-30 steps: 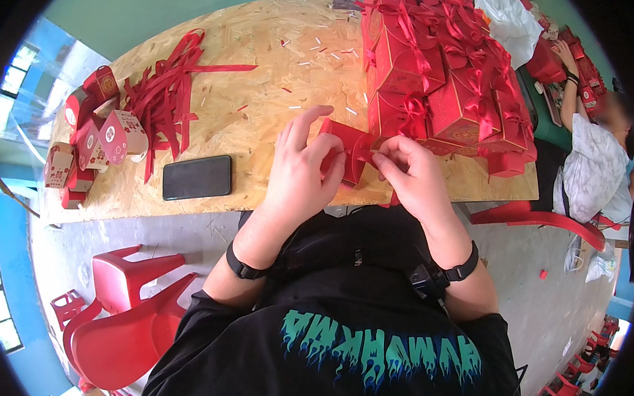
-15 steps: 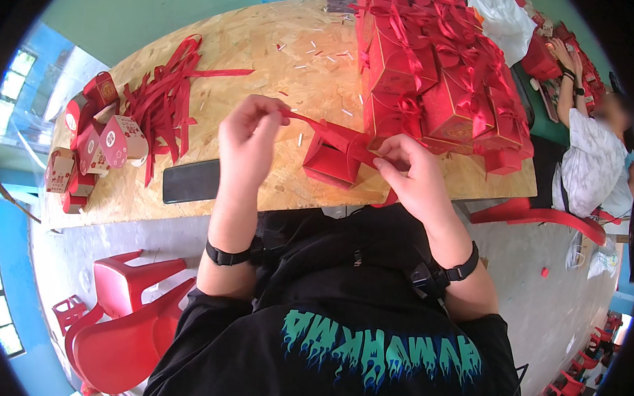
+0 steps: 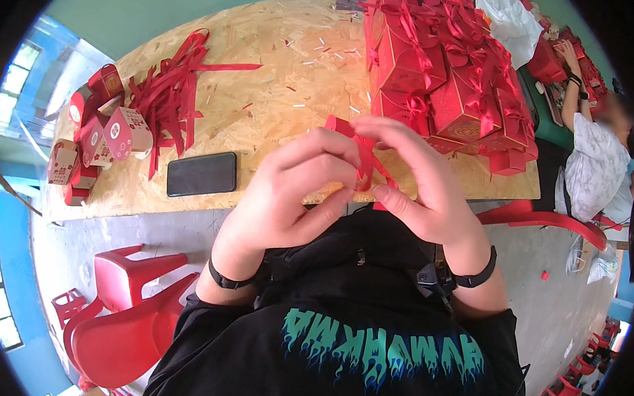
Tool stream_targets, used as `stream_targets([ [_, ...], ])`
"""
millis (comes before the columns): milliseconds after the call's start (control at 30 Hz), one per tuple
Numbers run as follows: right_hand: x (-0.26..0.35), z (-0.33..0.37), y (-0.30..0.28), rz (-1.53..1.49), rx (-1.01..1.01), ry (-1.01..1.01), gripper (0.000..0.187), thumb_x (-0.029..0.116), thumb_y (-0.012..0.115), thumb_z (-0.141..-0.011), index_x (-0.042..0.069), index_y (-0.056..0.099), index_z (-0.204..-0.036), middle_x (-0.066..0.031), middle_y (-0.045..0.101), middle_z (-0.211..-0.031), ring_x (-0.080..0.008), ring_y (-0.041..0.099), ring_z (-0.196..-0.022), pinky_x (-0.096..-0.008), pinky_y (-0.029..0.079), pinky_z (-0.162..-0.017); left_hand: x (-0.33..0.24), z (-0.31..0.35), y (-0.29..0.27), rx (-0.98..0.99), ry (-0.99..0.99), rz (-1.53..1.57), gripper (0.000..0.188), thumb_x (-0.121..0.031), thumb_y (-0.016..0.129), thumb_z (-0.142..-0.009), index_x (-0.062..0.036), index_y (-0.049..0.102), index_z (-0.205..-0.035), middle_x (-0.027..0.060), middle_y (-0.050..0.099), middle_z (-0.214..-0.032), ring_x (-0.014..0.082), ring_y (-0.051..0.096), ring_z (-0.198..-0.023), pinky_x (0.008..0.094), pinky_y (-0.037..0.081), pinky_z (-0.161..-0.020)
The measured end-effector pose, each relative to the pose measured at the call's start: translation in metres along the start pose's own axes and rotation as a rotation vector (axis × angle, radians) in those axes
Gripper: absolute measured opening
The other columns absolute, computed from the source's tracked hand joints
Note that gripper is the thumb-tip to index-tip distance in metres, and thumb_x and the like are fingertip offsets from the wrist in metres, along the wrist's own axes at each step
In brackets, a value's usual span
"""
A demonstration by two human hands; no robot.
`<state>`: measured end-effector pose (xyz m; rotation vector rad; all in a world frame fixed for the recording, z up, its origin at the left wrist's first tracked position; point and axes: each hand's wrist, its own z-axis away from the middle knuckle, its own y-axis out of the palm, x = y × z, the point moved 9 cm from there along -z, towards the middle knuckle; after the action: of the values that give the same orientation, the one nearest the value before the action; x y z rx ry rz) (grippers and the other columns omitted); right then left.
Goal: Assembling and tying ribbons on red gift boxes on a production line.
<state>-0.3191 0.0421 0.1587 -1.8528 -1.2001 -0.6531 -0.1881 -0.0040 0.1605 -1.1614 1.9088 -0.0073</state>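
Observation:
A small red gift box (image 3: 340,125) stands near the table's front edge, mostly hidden behind my hands. A red ribbon (image 3: 366,156) hangs in loops between my hands, in front of the box. My left hand (image 3: 296,186) is curled, its fingertips and thumb closed at the ribbon's left side. On the other side, my right hand (image 3: 425,178) arches over the ribbon, thumb and fingers apart. A ribbon end slants down toward the right thumb.
Tied red gift boxes (image 3: 445,83) are stacked at right. Loose red ribbons (image 3: 176,90), white-and-red patterned boxes (image 3: 127,134) and a black phone (image 3: 202,174) lie at left. Paper scraps dot the wooden table (image 3: 265,88). A person (image 3: 598,162) works at far right; red chairs (image 3: 135,325) stand lower left.
My hands have come closer together and now cover most of the box. The ribbon, earlier stretched out between them across the box, is now bunched in loops.

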Motion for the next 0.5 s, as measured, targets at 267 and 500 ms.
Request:
stream_targets([
  [267,-0.036,0.017,0.002,-0.087,0.216,0.202,0.009,0.006,0.069,-0.094,-0.002,0.065,-0.091,-0.0085,0.069,-0.088,-0.0165,0.066,-0.080,-0.0302,0.052,-0.074,0.058,0.022,0.006,-0.121,-0.196,-0.046,0.030,0.002,0.074,-0.078,-0.0013,0.064,-0.106,0.0124,0.063,-0.105,0.0233,0.061,-0.094,0.0320,0.049,-0.083],
  [500,-0.068,0.030,-0.002,-0.144,0.105,0.503,0.010,0.008,0.070,-0.094,-0.001,0.067,-0.095,-0.0055,0.066,-0.080,-0.0117,0.064,-0.075,-0.0264,0.048,-0.066,0.105,0.044,0.015,-0.078,-0.533,-0.112,0.041,-0.012,0.076,-0.085,0.0009,0.062,-0.121,0.0155,0.067,-0.111,0.0260,0.066,-0.085,0.0348,0.054,-0.076],
])
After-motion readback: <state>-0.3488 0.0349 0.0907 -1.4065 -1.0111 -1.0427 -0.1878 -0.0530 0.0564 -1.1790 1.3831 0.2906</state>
